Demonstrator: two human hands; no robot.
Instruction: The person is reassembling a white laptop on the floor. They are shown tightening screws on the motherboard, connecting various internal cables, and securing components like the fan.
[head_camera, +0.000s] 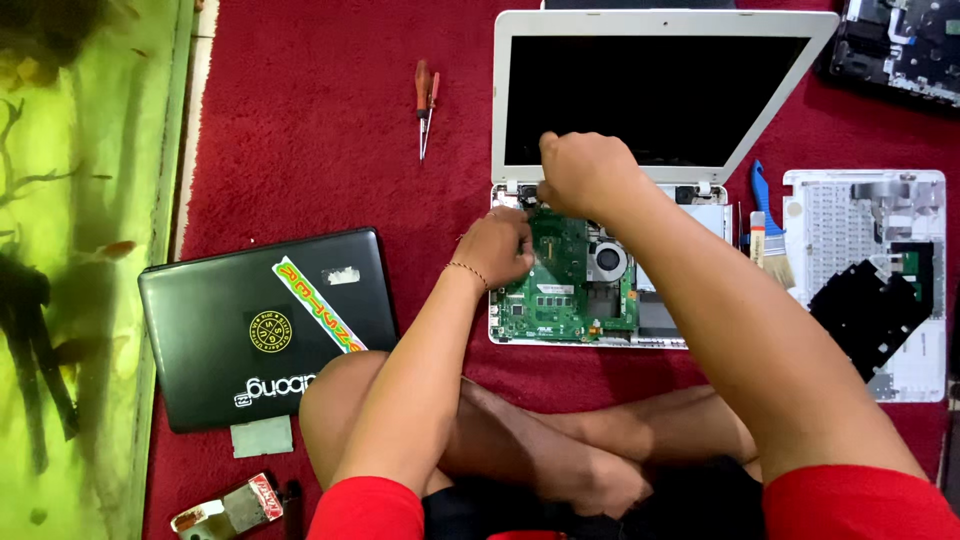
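Observation:
A white laptop (655, 30) lies open on the red carpet with its keyboard cover off, showing a green motherboard (560, 295) and a round fan (607, 260). My left hand (497, 248) rests with curled fingers on the board's upper left corner, beside the left hinge. My right hand (585, 172) is closed over the hinge area at the base of the dark screen, fingertips pinched near the left hinge. Whether either hand holds a small tool or screw is hidden.
A closed black laptop (262, 325) with stickers lies at left. A red-handled tool (425, 105) lies above it. A blue-handled brush (768, 225) and the removed white keyboard cover (868, 280) lie at right. Another opened device (895, 45) is top right. A fish tank (70, 250) borders the left.

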